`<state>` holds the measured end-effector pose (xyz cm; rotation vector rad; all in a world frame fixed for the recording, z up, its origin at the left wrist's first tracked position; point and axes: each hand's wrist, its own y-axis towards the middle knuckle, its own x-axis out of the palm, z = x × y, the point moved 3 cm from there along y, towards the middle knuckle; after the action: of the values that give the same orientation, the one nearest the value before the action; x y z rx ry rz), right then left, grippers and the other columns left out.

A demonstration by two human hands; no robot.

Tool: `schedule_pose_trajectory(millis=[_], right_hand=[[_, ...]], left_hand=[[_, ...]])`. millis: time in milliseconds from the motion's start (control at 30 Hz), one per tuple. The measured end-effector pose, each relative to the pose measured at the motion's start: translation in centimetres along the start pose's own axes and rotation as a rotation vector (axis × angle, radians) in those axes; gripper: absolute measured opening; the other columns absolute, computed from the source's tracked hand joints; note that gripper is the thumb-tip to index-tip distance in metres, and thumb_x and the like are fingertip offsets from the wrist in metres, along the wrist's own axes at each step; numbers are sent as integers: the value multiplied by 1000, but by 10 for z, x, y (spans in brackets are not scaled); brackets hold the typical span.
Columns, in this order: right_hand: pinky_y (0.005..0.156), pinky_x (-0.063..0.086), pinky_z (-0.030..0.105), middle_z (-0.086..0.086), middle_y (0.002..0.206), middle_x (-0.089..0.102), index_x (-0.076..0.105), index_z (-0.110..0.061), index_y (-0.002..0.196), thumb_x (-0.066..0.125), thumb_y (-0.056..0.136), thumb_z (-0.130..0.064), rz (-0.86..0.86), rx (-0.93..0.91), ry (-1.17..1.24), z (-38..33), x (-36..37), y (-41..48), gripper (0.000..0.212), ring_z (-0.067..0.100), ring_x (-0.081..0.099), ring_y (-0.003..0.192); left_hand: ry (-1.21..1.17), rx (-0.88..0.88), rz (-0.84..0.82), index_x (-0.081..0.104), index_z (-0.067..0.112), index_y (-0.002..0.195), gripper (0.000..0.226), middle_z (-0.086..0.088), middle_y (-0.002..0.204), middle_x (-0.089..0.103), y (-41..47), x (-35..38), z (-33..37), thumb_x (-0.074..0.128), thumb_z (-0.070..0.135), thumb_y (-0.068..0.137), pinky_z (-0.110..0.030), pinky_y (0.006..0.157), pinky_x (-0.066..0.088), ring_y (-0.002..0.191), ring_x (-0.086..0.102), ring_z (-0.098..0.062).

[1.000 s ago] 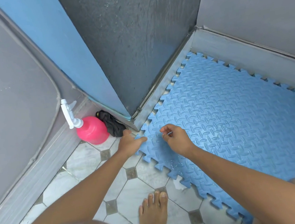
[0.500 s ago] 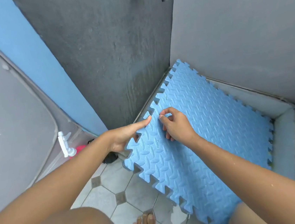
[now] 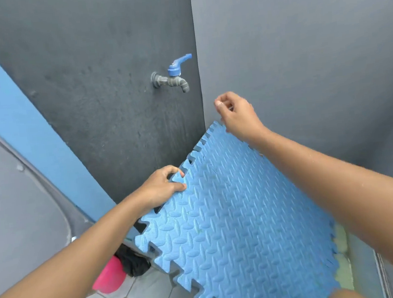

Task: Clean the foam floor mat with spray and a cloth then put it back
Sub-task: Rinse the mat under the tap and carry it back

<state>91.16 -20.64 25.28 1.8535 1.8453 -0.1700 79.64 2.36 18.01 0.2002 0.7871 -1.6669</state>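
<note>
Honestly, risky: foam mat (image 3: 235,218) tilted up off the floor, left hand (image 3: 161,189) pinching one edge tab, right hand (image 3: 238,114) loosely curled, gripping nothing visible. Could flop down onto spray bottle (image 3: 108,276).

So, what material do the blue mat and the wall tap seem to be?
The mat looks like soft matte foam: embossed ridges, puzzle-cut edges. The tap seems grey plastic with a blue handle, though dull metal is possible.

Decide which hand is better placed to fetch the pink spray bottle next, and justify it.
Left. The left hand grips the mat edge directly above the pink spray bottle; the right hand is far across, near the corner.
</note>
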Motion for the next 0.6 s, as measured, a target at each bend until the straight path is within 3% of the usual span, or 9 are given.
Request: schedule_pose_trajectory(millis=[67, 133, 233, 300, 400, 500, 600], right_hand=[[89, 52, 38, -8, 97, 60, 64, -17, 112, 48, 101, -33, 91, -130, -43, -29, -13, 35, 25, 13, 59, 87], [105, 42, 34, -3, 120, 58, 60, -18, 128, 44, 102, -34, 82, -256, -121, -59, -15, 65, 34, 16, 56, 112], [115, 28, 29, 2, 146, 51, 51, -16, 143, 40, 104, -39, -83, -402, -266, -98, -1, 97, 47, 20, 44, 137], [112, 37, 37, 11, 140, 59, 57, -6, 135, 38, 104, -41, -245, -419, -355, -107, 14, 106, 51, 26, 52, 131], [93, 45, 47, 19, 100, 66, 60, 3, 98, 24, 105, -48, -293, -452, -521, -100, 26, 108, 63, 35, 58, 97], [92, 40, 39, 8, 86, 51, 44, -9, 82, 18, 109, -39, -196, -528, -568, -92, 27, 103, 48, 25, 44, 87], [91, 34, 30, 6, 87, 48, 42, -13, 84, 17, 110, -33, -159, -598, -573, -96, 34, 99, 42, 25, 42, 90]], left_hand=[[19, 32, 25, 61, 30, 104, 17, -16, 75, 48, -6, -16, 7, 71, 26, 92, -25, 46, 27, 45, 33, -14], [22, 78, 54, 61, 32, 99, 17, -24, 75, 57, -14, -34, 17, 74, 33, 88, -29, 50, 30, 52, 40, -18], [100, 168, 145, 61, 27, 99, 14, -5, 60, 51, -30, -61, 35, 70, 36, 94, -25, 46, 25, 44, 32, -15], [157, 213, 193, 60, 26, 100, 13, 1, 57, 46, -38, -75, 43, 66, 37, 97, -24, 44, 25, 41, 30, -12], [212, 234, 229, 58, 30, 102, 10, -3, 63, 52, -47, -89, 50, 63, 38, 99, -24, 45, 30, 44, 34, -13], [315, 241, 290, 57, 25, 107, 13, 3, 62, 43, -53, -91, 54, 60, 36, 101, -18, 40, 27, 38, 31, -6], [353, 228, 311, 57, 24, 110, 15, 1, 67, 46, -57, -87, 54, 59, 36, 101, -26, 48, 32, 49, 36, -12]])
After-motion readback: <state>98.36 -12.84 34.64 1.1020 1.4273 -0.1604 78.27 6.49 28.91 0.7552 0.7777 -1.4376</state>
